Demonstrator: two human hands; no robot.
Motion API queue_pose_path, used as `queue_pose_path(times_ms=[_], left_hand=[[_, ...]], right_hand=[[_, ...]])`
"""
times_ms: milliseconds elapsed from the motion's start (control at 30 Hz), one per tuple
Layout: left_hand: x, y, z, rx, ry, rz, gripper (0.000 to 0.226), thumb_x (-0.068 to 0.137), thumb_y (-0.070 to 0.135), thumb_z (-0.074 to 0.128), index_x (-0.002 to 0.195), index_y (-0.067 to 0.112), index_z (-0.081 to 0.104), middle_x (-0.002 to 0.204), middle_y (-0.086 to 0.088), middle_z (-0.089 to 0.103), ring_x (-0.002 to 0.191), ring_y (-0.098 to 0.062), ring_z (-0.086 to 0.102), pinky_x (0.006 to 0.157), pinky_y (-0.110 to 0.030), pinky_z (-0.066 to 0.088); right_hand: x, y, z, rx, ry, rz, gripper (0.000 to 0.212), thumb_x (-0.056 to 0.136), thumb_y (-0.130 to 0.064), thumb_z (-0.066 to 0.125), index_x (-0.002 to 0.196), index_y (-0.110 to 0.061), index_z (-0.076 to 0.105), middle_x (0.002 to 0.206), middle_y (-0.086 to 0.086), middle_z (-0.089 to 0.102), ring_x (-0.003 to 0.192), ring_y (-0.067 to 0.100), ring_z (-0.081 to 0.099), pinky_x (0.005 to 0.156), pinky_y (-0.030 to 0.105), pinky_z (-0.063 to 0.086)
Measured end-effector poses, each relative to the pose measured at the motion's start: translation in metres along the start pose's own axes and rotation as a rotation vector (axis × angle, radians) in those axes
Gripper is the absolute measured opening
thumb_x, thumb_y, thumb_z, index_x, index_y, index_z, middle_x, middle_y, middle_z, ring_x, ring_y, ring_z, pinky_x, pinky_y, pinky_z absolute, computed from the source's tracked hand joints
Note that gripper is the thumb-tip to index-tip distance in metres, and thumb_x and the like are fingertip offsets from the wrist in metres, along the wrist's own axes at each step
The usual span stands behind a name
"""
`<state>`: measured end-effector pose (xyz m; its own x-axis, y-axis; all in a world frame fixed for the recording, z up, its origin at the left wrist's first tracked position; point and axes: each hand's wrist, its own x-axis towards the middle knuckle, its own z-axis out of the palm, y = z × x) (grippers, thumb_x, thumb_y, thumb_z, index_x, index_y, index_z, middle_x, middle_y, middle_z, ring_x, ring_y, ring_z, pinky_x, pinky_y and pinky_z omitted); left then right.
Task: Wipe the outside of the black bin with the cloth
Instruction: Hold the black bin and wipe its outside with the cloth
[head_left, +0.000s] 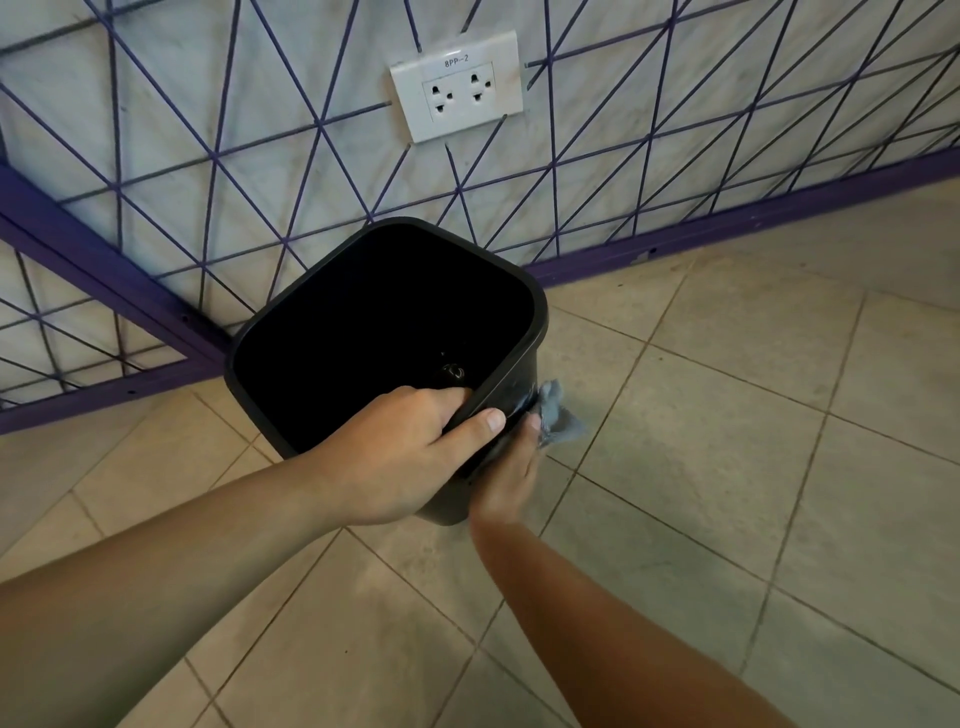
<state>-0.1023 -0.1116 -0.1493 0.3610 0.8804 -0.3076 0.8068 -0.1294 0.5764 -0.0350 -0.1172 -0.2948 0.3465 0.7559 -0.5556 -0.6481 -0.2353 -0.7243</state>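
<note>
The black bin (524, 306) is square with rounded corners and sits tilted near the wall, its open mouth facing up towards me. My left hand (400, 452) grips its near rim, fingers curled inside and thumb on the outer wall. My right hand (506, 483) is below and to the right of that, against the bin's near outer side, partly hidden by the bin. It holds a grey-blue cloth (558, 415) pressed to the bin's right outer wall, with cloth corners sticking out past the fingers.
Beige floor tiles (727, 467) spread to the right and front. Behind the bin stands a white wall with purple line pattern and a purple skirting (727, 228). A white double socket (457, 85) is on the wall above the bin.
</note>
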Motion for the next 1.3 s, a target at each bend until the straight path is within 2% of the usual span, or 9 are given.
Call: queue_pose_path(times_ms=[133, 233, 400, 633, 767, 833, 1000, 1133, 1300], left_hand=[[-0.001, 0.000, 0.001, 0.010, 0.011, -0.005, 0.043, 0.098, 0.056, 0.039, 0.115, 0.029, 0.067, 0.098, 0.010, 0.073, 0.096, 0.002, 0.066, 0.086, -0.029, 0.057], [0.000, 0.000, 0.000, -0.007, -0.008, -0.002, 0.039, 0.100, 0.052, 0.042, 0.120, 0.028, 0.066, 0.102, 0.011, 0.073, 0.100, 0.002, 0.066, 0.090, -0.031, 0.056], [0.000, 0.000, 0.000, -0.004, 0.017, -0.002, 0.044, 0.098, 0.055, 0.041, 0.120, 0.026, 0.066, 0.104, 0.009, 0.073, 0.101, 0.000, 0.066, 0.091, -0.033, 0.056], [0.001, -0.001, 0.000, -0.018, 0.007, -0.010, 0.038, 0.100, 0.053, 0.044, 0.118, 0.029, 0.067, 0.102, 0.012, 0.073, 0.098, 0.002, 0.066, 0.090, -0.034, 0.056], [0.000, 0.000, -0.001, -0.007, -0.008, -0.006, 0.043, 0.100, 0.055, 0.041, 0.122, 0.026, 0.065, 0.107, 0.007, 0.073, 0.103, -0.004, 0.066, 0.092, -0.040, 0.055], [0.000, -0.001, -0.001, -0.006, -0.012, -0.014, 0.042, 0.100, 0.055, 0.041, 0.119, 0.027, 0.066, 0.104, 0.007, 0.073, 0.100, -0.004, 0.067, 0.090, -0.040, 0.056], [0.000, -0.002, -0.002, 0.010, -0.011, -0.003, 0.047, 0.099, 0.058, 0.039, 0.118, 0.024, 0.066, 0.103, 0.006, 0.073, 0.100, -0.005, 0.067, 0.090, -0.040, 0.056], [0.001, -0.002, -0.002, -0.012, -0.007, -0.013, 0.041, 0.100, 0.055, 0.042, 0.114, 0.026, 0.068, 0.099, 0.009, 0.074, 0.096, -0.002, 0.068, 0.088, -0.038, 0.056], [0.001, -0.001, -0.002, -0.019, -0.010, -0.015, 0.042, 0.100, 0.055, 0.042, 0.114, 0.026, 0.068, 0.099, 0.009, 0.074, 0.096, -0.001, 0.068, 0.088, -0.037, 0.056]], right_hand=[[0.024, -0.015, -0.001, 0.020, 0.014, 0.126, 0.054, 0.119, -0.042, 0.032, 0.161, -0.013, 0.050, 0.154, 0.016, 0.062, 0.140, 0.028, 0.059, 0.120, 0.042, 0.045], [0.004, -0.007, 0.000, -0.063, -0.055, 0.018, 0.062, 0.111, -0.053, 0.037, 0.161, -0.017, 0.049, 0.152, 0.011, 0.064, 0.141, 0.025, 0.061, 0.124, 0.046, 0.047], [0.020, -0.005, -0.018, -0.071, -0.135, 0.052, 0.055, 0.120, -0.037, 0.028, 0.164, -0.010, 0.046, 0.160, 0.017, 0.059, 0.152, 0.029, 0.053, 0.133, 0.052, 0.038], [-0.005, -0.004, -0.005, -0.019, -0.087, 0.004, 0.054, 0.118, -0.043, 0.034, 0.163, -0.016, 0.047, 0.153, 0.011, 0.064, 0.145, 0.025, 0.059, 0.127, 0.047, 0.045], [0.018, -0.015, -0.003, -0.014, 0.000, 0.236, 0.059, 0.118, -0.048, 0.030, 0.163, -0.014, 0.047, 0.156, 0.017, 0.061, 0.149, 0.034, 0.056, 0.130, 0.054, 0.041], [0.010, -0.014, 0.001, -0.017, -0.027, 0.176, 0.057, 0.117, -0.048, 0.031, 0.160, -0.017, 0.052, 0.151, 0.014, 0.066, 0.143, 0.032, 0.060, 0.127, 0.053, 0.045], [0.002, -0.006, -0.010, -0.040, -0.064, 0.120, 0.049, 0.120, -0.034, 0.028, 0.152, -0.012, 0.058, 0.141, 0.014, 0.071, 0.134, 0.027, 0.064, 0.108, 0.037, 0.053], [0.003, -0.014, 0.002, -0.016, -0.004, 0.199, 0.051, 0.118, -0.037, 0.033, 0.156, -0.012, 0.056, 0.147, 0.015, 0.068, 0.138, 0.031, 0.063, 0.121, 0.048, 0.050], [0.001, -0.009, -0.004, -0.021, -0.009, 0.162, 0.049, 0.119, -0.034, 0.033, 0.152, -0.009, 0.059, 0.141, 0.014, 0.069, 0.128, 0.027, 0.065, 0.114, 0.042, 0.052]])
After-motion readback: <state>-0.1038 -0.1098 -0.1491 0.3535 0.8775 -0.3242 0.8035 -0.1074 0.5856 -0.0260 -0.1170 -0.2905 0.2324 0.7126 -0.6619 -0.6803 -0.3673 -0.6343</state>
